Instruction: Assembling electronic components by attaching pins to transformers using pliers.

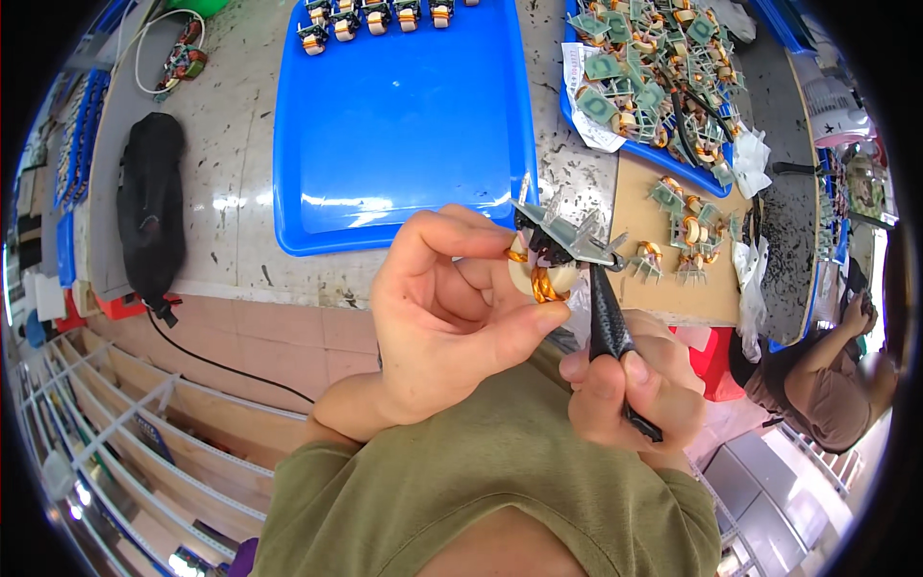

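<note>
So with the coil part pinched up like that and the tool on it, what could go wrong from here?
1. The left hand pinches the coil part by fingertips only, above the table edge; a slip would likely drop it to the floor.
2. The dark tool in the right hand points close to the left thumb, so a slip might jab it.
3. Pressing hard could bend the small green board's thin pins.
</note>
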`<state>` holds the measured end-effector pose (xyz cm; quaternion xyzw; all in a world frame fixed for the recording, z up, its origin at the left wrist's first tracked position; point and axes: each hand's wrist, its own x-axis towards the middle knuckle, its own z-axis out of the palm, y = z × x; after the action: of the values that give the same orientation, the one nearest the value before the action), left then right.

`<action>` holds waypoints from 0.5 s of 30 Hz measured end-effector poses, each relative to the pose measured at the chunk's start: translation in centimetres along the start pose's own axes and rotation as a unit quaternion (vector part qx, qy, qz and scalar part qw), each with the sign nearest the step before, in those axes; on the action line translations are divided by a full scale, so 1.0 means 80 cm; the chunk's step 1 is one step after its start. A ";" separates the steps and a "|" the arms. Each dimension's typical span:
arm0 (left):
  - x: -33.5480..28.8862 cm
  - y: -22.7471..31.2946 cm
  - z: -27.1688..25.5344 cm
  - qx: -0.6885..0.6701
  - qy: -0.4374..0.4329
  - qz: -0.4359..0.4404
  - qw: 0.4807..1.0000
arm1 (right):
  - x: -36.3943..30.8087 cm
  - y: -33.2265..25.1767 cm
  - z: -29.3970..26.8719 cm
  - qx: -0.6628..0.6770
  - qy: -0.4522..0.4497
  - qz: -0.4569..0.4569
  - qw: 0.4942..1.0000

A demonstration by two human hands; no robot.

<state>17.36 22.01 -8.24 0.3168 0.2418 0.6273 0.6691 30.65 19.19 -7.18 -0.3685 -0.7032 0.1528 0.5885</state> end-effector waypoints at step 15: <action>-0.003 0.001 -0.006 0.005 -0.028 0.004 1.000 | -0.008 -0.005 -0.003 -0.011 0.000 0.005 1.000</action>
<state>16.97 21.84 -8.52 0.3381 0.2249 0.6198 0.6716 30.74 18.42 -7.33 -0.3783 -0.7034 0.1476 0.5834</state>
